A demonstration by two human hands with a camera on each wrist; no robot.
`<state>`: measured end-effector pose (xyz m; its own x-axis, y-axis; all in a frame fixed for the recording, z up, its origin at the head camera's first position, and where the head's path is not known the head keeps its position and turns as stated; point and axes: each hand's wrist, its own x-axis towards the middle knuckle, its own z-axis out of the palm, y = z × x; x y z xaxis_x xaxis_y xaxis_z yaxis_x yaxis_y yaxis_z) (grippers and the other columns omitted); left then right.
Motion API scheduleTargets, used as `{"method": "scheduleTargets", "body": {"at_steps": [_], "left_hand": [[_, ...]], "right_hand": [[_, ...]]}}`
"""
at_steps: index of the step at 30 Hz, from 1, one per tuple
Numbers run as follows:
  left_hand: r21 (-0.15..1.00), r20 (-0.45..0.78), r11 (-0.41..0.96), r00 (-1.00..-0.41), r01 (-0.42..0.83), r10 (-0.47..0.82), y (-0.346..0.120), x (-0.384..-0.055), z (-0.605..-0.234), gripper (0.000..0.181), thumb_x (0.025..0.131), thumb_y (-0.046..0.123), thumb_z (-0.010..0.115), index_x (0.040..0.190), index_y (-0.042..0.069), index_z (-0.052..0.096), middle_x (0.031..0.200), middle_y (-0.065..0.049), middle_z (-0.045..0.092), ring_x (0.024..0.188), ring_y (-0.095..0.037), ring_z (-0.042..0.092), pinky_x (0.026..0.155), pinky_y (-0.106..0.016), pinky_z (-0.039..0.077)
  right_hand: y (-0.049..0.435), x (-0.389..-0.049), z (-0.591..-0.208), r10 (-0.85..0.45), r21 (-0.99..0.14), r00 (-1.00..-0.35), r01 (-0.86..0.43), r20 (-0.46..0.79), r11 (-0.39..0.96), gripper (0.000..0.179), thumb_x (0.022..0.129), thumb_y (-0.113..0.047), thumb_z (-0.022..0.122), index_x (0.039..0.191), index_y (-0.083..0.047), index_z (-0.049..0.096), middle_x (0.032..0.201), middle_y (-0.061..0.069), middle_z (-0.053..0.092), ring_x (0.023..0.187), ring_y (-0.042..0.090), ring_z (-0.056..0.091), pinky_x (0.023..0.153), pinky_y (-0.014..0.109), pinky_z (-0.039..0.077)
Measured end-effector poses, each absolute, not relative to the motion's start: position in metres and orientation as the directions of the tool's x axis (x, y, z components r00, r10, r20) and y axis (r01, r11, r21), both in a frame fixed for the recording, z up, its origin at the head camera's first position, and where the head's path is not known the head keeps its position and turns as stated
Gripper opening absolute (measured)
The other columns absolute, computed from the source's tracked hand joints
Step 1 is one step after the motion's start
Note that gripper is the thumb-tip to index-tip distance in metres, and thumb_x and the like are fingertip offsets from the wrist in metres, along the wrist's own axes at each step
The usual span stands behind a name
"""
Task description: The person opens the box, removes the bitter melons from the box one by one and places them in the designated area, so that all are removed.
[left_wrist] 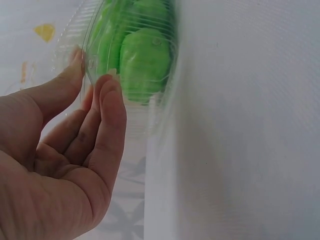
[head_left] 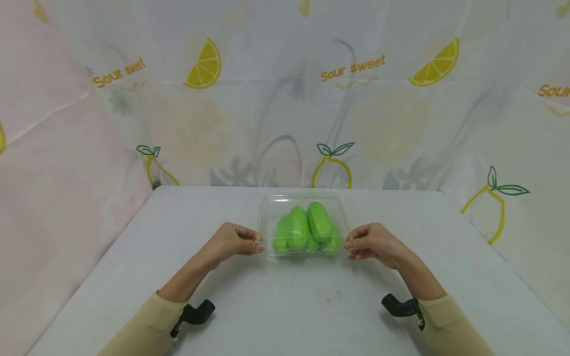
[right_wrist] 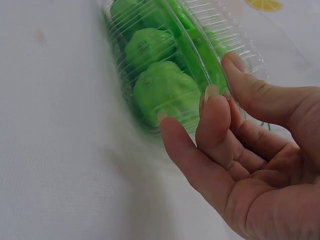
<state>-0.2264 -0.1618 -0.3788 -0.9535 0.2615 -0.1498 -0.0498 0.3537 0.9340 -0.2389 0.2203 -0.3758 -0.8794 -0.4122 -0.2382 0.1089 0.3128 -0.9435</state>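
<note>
A clear plastic clamshell box (head_left: 268, 212) stands at the middle of the table's far half, with several plump bright green vegetables (head_left: 297, 228) inside, elongated like short cucumbers. At the box's left end my left hand (head_left: 233, 242) pinches the rim between thumb and fingers. My right hand (head_left: 375, 243) pinches the opposite rim at the right end in the same way. The left wrist view shows the thumb on the box's outer flange and the fingers curled below it. In the right wrist view the rounded ends of the vegetables (right_wrist: 162, 90) show through the ribbed wall.
White cloth covers the table (head_left: 294, 311), with faint brownish spots near its middle. A printed curtain (head_left: 276, 113) with lemon drawings hangs behind and along both sides. Black wrist-worn devices (head_left: 198, 312) stick out from both sleeves.
</note>
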Motion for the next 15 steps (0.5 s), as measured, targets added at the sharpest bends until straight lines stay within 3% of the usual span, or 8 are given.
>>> {"method": "scheduleTargets", "body": {"at_steps": [15], "left_hand": [[0.92,-0.149,0.39,-0.953,-0.035,0.265,-0.1631,-0.2257,-0.3782,0.029,0.08,0.02,0.083,0.1,0.0,0.076,0.097,-0.008,0.077,0.086,-0.011,0.073,0.082,-0.03,0.061]], "right_hand": [[0.2206,-0.2393,-0.376,-0.411,-0.943,-0.88,0.108,-0.238,0.316,0.011,0.088,-0.013,0.074,0.085,-0.004,0.069,0.082,0.006,0.068,0.071,0.018,0.07,0.073,0.036,0.061]]}}
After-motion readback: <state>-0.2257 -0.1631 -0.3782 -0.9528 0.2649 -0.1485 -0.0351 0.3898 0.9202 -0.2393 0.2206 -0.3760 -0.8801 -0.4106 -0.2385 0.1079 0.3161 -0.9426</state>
